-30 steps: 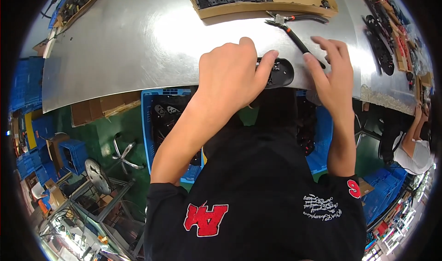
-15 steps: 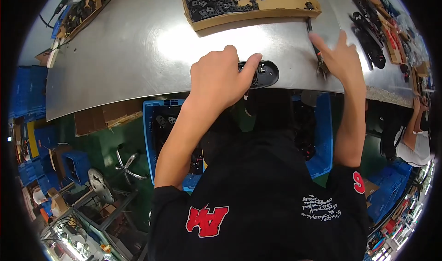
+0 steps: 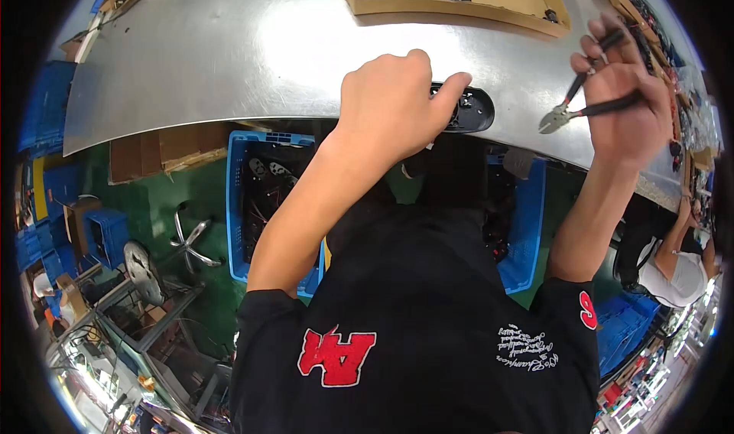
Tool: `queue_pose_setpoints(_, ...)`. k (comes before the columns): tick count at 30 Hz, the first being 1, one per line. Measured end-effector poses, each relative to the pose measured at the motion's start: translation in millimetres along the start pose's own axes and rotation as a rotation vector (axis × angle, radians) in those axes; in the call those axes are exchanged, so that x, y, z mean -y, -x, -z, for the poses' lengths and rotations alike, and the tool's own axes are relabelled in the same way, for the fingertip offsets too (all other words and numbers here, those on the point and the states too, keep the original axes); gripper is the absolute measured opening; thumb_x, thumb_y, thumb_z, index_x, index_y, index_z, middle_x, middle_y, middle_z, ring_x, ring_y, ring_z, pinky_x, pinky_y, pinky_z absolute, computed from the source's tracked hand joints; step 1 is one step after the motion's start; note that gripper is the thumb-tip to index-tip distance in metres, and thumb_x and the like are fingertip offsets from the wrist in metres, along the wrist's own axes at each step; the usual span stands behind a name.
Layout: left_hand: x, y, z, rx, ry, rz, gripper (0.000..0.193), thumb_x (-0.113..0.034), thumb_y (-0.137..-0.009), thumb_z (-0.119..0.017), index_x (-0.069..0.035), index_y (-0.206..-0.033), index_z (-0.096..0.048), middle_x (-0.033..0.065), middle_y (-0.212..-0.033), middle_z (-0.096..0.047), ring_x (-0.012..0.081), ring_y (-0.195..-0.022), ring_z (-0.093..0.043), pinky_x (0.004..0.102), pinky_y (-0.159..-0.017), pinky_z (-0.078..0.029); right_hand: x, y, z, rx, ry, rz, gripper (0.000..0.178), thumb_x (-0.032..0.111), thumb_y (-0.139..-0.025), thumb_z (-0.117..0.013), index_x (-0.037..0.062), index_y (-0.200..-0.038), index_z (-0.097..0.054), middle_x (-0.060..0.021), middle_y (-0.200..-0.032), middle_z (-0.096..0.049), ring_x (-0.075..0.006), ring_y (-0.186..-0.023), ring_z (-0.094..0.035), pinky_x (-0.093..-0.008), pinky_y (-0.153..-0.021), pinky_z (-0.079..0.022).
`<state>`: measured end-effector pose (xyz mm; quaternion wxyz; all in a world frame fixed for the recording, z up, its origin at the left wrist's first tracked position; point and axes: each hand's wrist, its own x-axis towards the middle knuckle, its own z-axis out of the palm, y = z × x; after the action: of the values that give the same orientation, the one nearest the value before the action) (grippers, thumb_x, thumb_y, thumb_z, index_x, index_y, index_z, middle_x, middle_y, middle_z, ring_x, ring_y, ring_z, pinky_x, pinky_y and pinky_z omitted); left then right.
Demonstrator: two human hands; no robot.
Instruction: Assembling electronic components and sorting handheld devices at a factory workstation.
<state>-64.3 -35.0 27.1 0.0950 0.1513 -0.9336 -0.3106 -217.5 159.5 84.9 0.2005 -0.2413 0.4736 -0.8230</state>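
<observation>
My left hand (image 3: 394, 105) is closed over the left part of a black oval plastic housing (image 3: 480, 113) at the table's front edge. Its thumb lies across the open top, and the end under my palm is hidden. To the right, my right hand (image 3: 628, 105) is raised above the table with the palm showing. It grips a pair of cutting pliers (image 3: 562, 118) by dark handles that spread apart in the fingers. The metal jaws point left, toward the housing, and stay apart from it.
A shallow cardboard tray (image 3: 459, 7) of small black square parts sits at the back of the metal table (image 3: 206, 59). Blue crates (image 3: 238, 204) stand below the front edge. Cartons of parts line the right side, where another person (image 3: 677, 269) sits.
My right hand has picked the pliers up off the table and lifted them to the right. The left hand stays on the housing. The whole view has shifted a little.
</observation>
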Motion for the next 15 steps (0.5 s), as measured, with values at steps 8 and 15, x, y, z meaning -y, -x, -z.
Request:
queue_pose_setpoints(8,-1,1,-3,0.0,-0.05,-0.019,0.047,-0.041,-0.087,-0.062,0.002,-0.068,-0.06,0.0186,-0.059,-0.061,0.0351,-0.058,-0.064,0.0433,-0.052,-0.05,-24,-17,-29,0.542,-0.04,0.046,0.06,0.052,-0.089,-0.045,-0.0018,-0.114,-0.049,-0.007,-0.095,-0.043,-0.0177,-0.082,-0.04,-0.0318,-0.073,-0.033)
queue_pose_setpoints(15,-2,3,-5,-0.014,-0.021,-0.02,0.044,-0.039,-0.086,-0.065,0.001,-0.068,-0.061,0.0174,-0.058,-0.061,0.0345,-0.057,-0.064,0.0424,-0.051,-0.049,-36,-12,-49,0.752,-0.012,0.057,0.059,0.06,-0.091,-0.043,0.0033,-0.106,-0.049,-0.0027,-0.087,-0.04,-0.0138,-0.078,-0.035,-0.029,-0.07,-0.029)
